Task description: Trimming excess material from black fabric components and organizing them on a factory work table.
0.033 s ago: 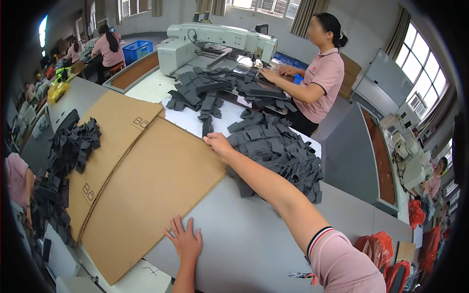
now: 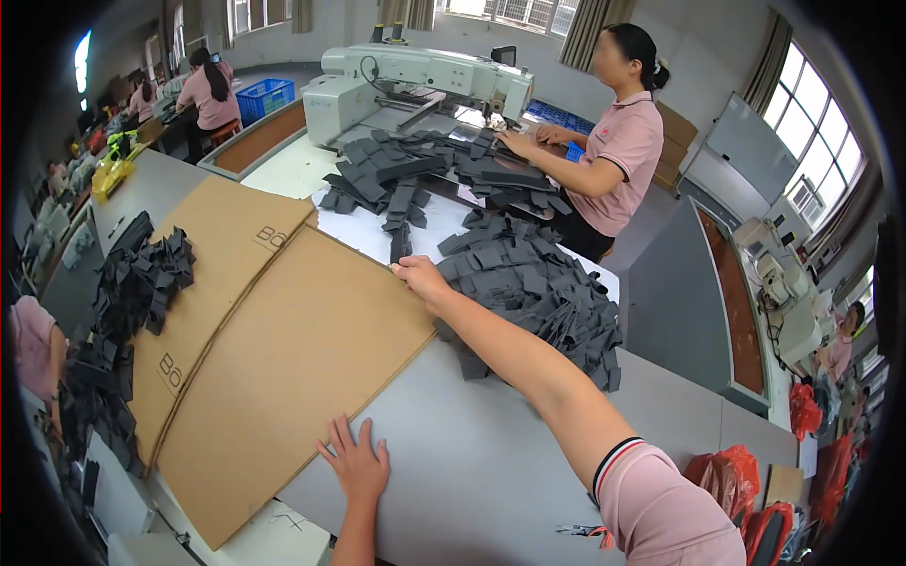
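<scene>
My right hand [image 2: 421,278] reaches far across and pinches the near end of a dark grey fabric strip [image 2: 400,241]. That strip trails back to a heap of dark pieces [image 2: 373,168] by the machine. My left hand [image 2: 359,464] lies with fingers spread on the grey tabletop [image 2: 453,453], its fingertips at the edge of a brown cardboard sheet [image 2: 293,349]. Beside my right forearm spreads a large pile of dark grey fabric pieces [image 2: 533,283].
A white sewing machine [image 2: 425,75] stands at the back, where a co-worker [image 2: 628,160] handles pieces. More dark strips [image 2: 142,278] lie on the cardboard's left side. Small snips with an orange tie [image 2: 580,531] and a red plastic bag [image 2: 731,481] are at the lower right.
</scene>
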`<state>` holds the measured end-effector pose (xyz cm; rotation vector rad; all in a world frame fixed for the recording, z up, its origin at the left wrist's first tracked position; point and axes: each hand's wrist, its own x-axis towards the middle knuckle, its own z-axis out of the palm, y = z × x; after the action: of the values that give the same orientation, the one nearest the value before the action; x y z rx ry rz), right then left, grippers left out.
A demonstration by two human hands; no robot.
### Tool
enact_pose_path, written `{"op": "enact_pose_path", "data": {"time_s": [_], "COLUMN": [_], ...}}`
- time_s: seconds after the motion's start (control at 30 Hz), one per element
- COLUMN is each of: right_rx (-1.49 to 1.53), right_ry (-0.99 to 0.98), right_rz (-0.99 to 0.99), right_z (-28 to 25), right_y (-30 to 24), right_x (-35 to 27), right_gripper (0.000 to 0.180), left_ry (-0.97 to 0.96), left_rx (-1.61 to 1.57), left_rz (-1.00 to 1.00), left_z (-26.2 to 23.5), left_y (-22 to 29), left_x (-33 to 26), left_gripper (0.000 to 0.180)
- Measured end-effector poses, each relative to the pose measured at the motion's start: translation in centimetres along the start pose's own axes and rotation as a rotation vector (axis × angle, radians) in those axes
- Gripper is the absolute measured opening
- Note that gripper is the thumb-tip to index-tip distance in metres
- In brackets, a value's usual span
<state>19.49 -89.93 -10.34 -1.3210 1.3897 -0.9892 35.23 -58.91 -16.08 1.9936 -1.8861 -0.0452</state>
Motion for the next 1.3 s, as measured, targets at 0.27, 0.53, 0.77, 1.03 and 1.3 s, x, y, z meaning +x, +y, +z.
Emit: {"op": "enact_pose_path", "data": {"time_s": [0.27, 0.53, 0.77, 1.03, 1.3], "right_rx": [0.06, -0.104, -0.104, -0.089, -0.139], "right_ry": [-0.009, -0.08, -0.157, 0.004, 0.014], "right_rz": [-0.06, 0.102, 0.097, -0.085, -0.096], "right_z": [-2.0, -5.3, -6.7, -6.4, -6.5], "right_y": [-1.6, -4.0, -3.4, -3.6, -5.1], "right_x": [-3.5, -5.6, -5.0, -5.7, -7.2], "right_gripper": [0.031, 0.043, 0.048, 0.034, 0.032], "left_ry": [0.005, 0.022, 0.023, 0.025, 0.028], "left_rx": [0.02, 0.063, 0.065, 0.057, 0.059], "left_rz": [-0.019, -0.002, -0.007, -0.006, -0.013], "left_z": [-0.4, -0.3, 0.1, 0.0, -0.1], "left_y": [0.2, 0.3, 0.6, 0.8, 0.6], "left_x": [-0.3, -0.5, -0.4, -0.3, -0.4], "left_gripper": [0.04, 0.041, 0.041, 0.041, 0.042]}}
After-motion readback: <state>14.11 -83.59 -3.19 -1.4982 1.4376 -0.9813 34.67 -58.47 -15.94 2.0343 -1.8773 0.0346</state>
